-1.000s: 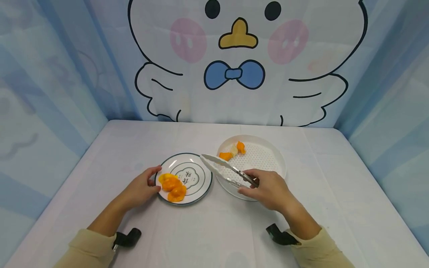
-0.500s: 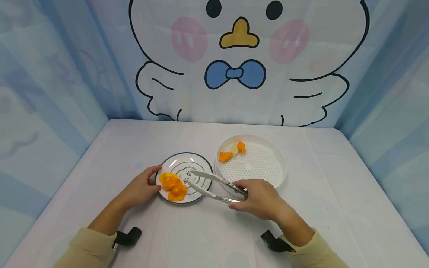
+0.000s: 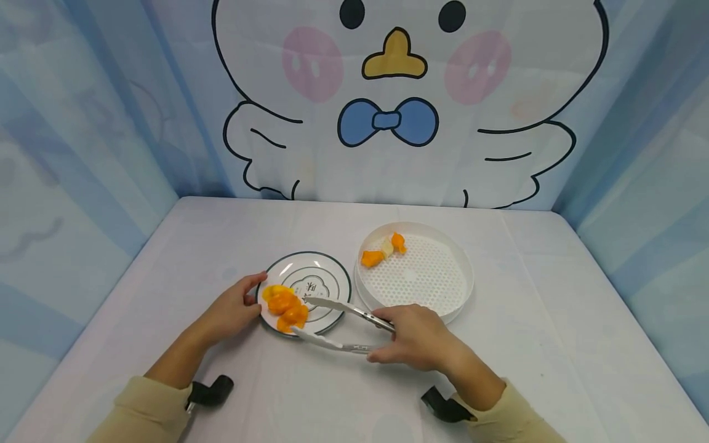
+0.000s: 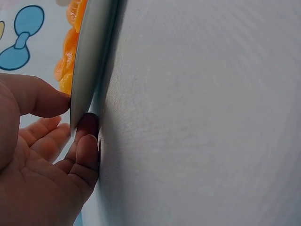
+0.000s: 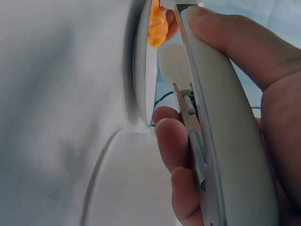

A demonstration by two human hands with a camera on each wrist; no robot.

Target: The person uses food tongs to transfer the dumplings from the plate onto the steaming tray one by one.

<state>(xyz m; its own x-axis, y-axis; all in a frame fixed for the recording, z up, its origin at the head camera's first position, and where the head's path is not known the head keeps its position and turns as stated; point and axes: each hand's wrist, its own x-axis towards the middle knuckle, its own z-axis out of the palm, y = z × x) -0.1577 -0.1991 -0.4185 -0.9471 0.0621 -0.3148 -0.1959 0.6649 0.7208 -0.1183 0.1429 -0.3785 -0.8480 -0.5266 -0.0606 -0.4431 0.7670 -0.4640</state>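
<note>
Two hands are at work, each holding something. The right hand (image 3: 415, 338) grips the silvery metal tongs with pale flat tips (image 3: 365, 315), thumb on one side and fingers on the other; the arms are spread wide with nothing between the tips that I can make out as caught. The left hand (image 3: 232, 311) pinches the edge of the round white glossy plate with a dark blue rim (image 3: 332, 278), thumb above and fingers tucked beneath.

The soft-looking, wet orange pieces (image 3: 284, 303) lie heaped on the plate, just to the right of the left hand's fingertips and off the tips of the tongs, to the left of the right hand. One tip reaches over the plate beyond the heap's right side, the other comes to its near edge; whether either touches fruit I cannot tell. Beyond the right hand stands the shallow white round tray with a perforated base (image 3: 426, 277), carrying a few orange and pale yellow pieces (image 3: 387, 248).

The step in hand looks like taking up a piece. To do it well, I would keep the left pinch firm, lay the tips low on both sides of one piece, and squeeze lightly, since such slick flesh would probably slip or crush
</note>
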